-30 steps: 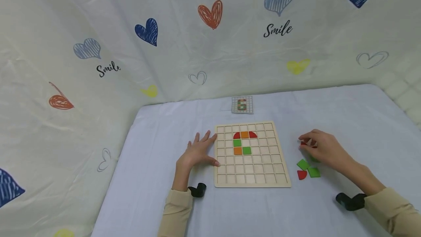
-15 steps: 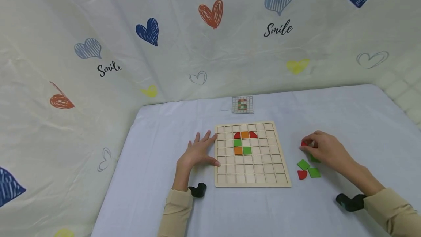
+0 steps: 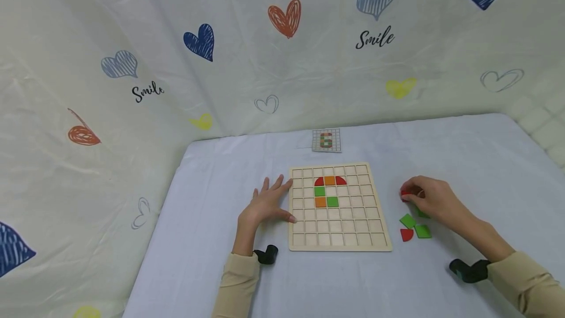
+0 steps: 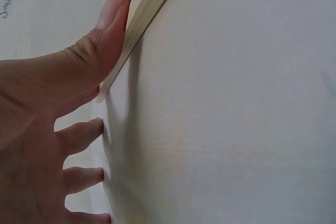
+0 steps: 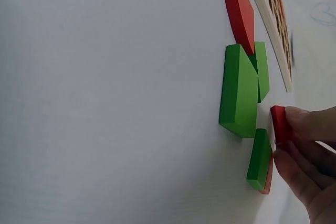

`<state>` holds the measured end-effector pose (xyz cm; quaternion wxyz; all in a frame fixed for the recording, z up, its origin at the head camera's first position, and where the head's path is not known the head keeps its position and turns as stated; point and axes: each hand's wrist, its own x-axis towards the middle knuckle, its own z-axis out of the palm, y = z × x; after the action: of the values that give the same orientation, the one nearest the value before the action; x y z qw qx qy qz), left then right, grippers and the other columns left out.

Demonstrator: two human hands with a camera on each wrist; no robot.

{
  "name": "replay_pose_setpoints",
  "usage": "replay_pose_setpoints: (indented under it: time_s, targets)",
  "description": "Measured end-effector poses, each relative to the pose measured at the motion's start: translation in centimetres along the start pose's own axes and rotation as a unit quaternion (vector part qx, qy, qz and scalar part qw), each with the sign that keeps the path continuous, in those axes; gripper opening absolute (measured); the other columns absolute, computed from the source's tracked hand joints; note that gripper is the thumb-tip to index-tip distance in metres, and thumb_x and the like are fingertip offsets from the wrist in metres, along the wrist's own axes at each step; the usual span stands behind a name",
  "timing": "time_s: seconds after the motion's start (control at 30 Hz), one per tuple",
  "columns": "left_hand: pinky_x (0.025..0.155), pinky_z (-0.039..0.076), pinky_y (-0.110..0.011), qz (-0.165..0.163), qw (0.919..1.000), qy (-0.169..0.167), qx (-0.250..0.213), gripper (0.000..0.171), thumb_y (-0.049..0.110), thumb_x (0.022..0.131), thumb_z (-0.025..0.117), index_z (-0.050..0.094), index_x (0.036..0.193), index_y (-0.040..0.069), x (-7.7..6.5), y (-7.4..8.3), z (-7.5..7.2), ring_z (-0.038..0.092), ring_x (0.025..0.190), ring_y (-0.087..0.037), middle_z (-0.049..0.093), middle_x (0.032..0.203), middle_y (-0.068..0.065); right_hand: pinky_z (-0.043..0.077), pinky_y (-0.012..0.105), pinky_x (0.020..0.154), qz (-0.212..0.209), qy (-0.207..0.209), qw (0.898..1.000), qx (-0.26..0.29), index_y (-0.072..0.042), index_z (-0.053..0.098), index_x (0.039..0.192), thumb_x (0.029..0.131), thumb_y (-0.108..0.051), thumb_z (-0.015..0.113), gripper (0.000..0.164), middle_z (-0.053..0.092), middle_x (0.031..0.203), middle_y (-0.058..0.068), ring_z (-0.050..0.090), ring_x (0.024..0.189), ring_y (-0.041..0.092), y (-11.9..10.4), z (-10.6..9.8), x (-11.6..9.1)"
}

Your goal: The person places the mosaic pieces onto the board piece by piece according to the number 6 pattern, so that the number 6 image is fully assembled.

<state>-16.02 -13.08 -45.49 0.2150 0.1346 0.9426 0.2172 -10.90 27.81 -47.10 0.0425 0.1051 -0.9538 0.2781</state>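
Observation:
My left hand [image 3: 263, 206] lies spread at the left edge of a wooden grid board [image 3: 340, 248], with its thumb on the rim and index fingertip at the edge. Red, orange and green tiles sit in several upper-left cells. To the right of the board, my right hand [image 3: 434, 201] pinches a red tile [image 5: 281, 123] between thumb and fingers, low over the table. Below that hand lie a red quarter-round tile [image 3: 406, 235] and green tiles [image 3: 423, 231]. One more reddish tile [image 5: 269, 177] shows partly behind a green tile [image 5: 259, 160] in the right wrist view.
A small pattern card [image 3: 326, 140] with a printed grid lies beyond the board. The white-covered table [image 3: 212, 175] ends at a hanging cloth [image 3: 238, 72] printed with hearts. Black wrist cameras [image 3: 469, 271] sit on both forearms.
My right hand's fingers have closed on the red tile and shifted it very slightly. The left hand stays at the board's edge; the tiles on the board are unchanged.

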Motion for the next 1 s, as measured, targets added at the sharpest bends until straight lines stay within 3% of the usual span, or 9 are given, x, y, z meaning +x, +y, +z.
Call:
replay_pose_setpoints:
  time_s: [0.2, 0.43, 1.0]
  targets:
    - [0.124, 0.004, -0.069, 0.001, 1.0000, -0.002, 0.002, 0.109, 0.040, 0.074, 0.093, 0.032, 0.163, 0.026, 0.0, 0.0, 0.0, -0.001, 0.160, -0.041, 0.015, 0.173, -0.003, 0.057, 0.023, 0.068, -0.016, 0.005, 1.000, -0.004, 0.004, 0.075, 0.103, 0.083, 0.003, 0.081, 0.021, 0.075, 0.094, 0.013, 0.069, 0.080, 0.023, -0.2, -0.2, 0.0]
    - [0.124, 0.004, -0.069, 0.000, 1.0000, -0.003, 0.003, 0.110, 0.040, 0.074, 0.092, 0.031, 0.164, 0.027, 0.0, 0.0, 0.0, -0.002, 0.160, -0.041, 0.014, 0.173, -0.002, 0.059, 0.024, 0.067, -0.074, 0.036, 0.997, -0.003, -0.002, 0.079, 0.100, 0.077, 0.006, 0.084, 0.025, 0.074, 0.090, 0.002, 0.068, 0.077, 0.019, -0.7, -0.2, 0.2]
    - [0.124, 0.003, -0.070, 0.000, 1.0000, 0.000, -0.008, 0.109, 0.039, 0.073, 0.093, 0.032, 0.163, 0.025, 0.0, 0.1, -0.1, -0.002, 0.160, -0.041, 0.015, 0.173, -0.003, 0.059, 0.020, 0.075, -0.055, -0.033, 0.995, 0.070, 0.000, 0.076, 0.108, 0.086, 0.003, 0.078, 0.022, 0.076, 0.099, 0.007, 0.072, 0.085, 0.022, -4.3, 0.5, 2.2]
